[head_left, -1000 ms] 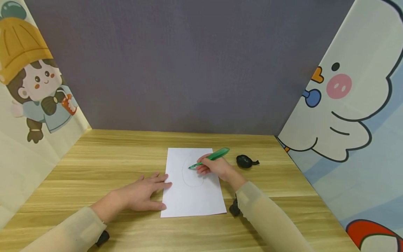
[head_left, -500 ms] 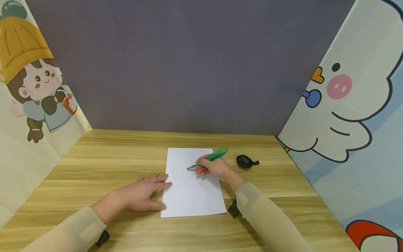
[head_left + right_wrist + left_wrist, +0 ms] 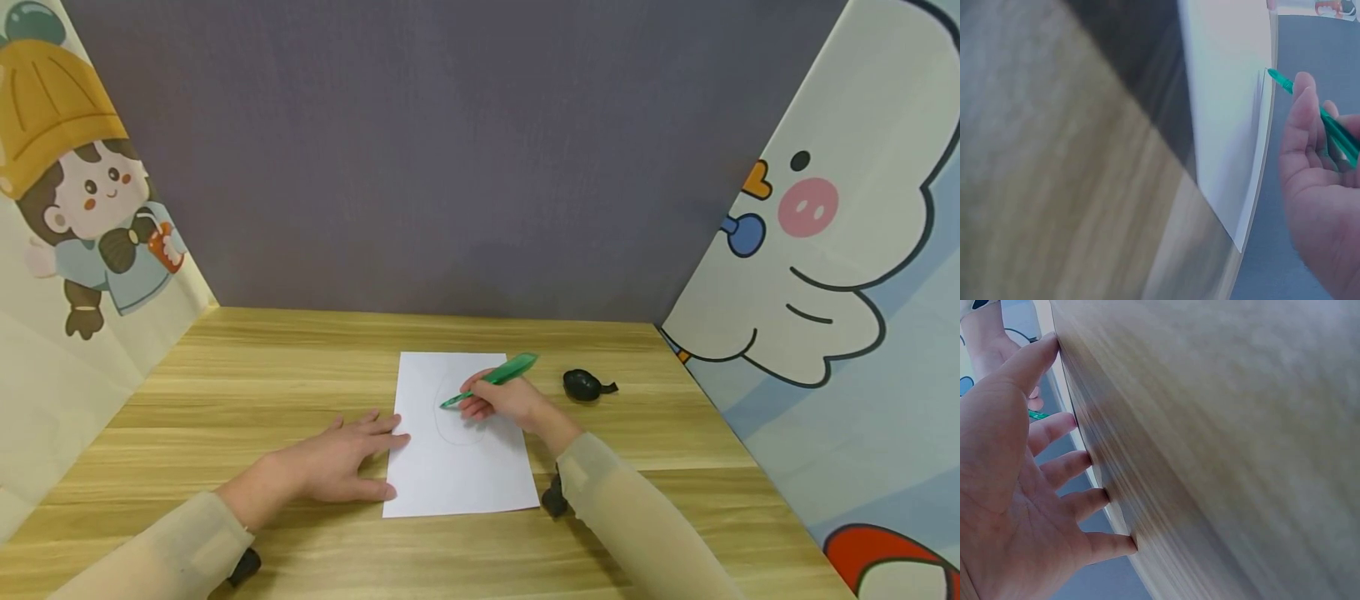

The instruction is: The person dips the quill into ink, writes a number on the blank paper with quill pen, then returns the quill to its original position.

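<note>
A white sheet of paper [image 3: 450, 483] lies on the wooden table with a thin, faint curved outline drawn on its upper half. My right hand [image 3: 506, 400] pinches a green pen [image 3: 510, 367] over the sheet, its tip close to the left side of that outline. In the right wrist view the fingers curl round the pen [image 3: 1336, 132], and its tip meets the paper [image 3: 1229, 94]. My left hand [image 3: 341, 458] is spread flat, fingertips on the sheet's left edge. The left wrist view shows this hand [image 3: 1029, 487] with its fingers straight and apart, holding nothing.
A small black rounded object [image 3: 582, 385] with a short tail lies on the table [image 3: 285, 358] right of the paper. A dark grey panel [image 3: 420, 167] rises at the back. Side walls with cartoon pictures stand left and right. Dark pieces show under both sleeves.
My right hand and the green pen have shifted slightly left and down across the paper, the tip reaching the outline's left side. The left hand and the sheet have stayed put.
</note>
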Tool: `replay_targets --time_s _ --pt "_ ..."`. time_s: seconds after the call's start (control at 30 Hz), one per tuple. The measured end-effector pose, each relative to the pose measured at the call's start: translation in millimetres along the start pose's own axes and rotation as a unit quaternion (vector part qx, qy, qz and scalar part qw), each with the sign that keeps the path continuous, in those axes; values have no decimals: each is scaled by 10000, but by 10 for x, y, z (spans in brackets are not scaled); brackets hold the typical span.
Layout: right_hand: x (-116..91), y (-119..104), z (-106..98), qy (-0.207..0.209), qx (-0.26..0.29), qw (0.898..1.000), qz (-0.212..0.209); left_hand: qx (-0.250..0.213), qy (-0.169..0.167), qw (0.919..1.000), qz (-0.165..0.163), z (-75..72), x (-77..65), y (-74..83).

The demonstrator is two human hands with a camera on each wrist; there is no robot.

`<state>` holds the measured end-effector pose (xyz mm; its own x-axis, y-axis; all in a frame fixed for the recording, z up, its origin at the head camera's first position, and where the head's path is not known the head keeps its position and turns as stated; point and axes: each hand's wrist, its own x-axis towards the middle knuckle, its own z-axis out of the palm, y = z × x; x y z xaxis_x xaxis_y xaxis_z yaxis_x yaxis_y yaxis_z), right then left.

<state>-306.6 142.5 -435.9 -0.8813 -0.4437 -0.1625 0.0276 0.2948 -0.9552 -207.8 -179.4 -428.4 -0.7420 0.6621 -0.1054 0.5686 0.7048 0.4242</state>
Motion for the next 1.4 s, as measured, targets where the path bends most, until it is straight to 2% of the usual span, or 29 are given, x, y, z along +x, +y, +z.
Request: replay_targets --time_s 1.0,1.4 --pt "-15 -15 13 -351 -79 9994 -11 -116 -65 9999 -77 -10 11 13" --pt "-112 -130 -216 160 -93 9994 -283 -111 -42 9999 -78 -2 6 8"
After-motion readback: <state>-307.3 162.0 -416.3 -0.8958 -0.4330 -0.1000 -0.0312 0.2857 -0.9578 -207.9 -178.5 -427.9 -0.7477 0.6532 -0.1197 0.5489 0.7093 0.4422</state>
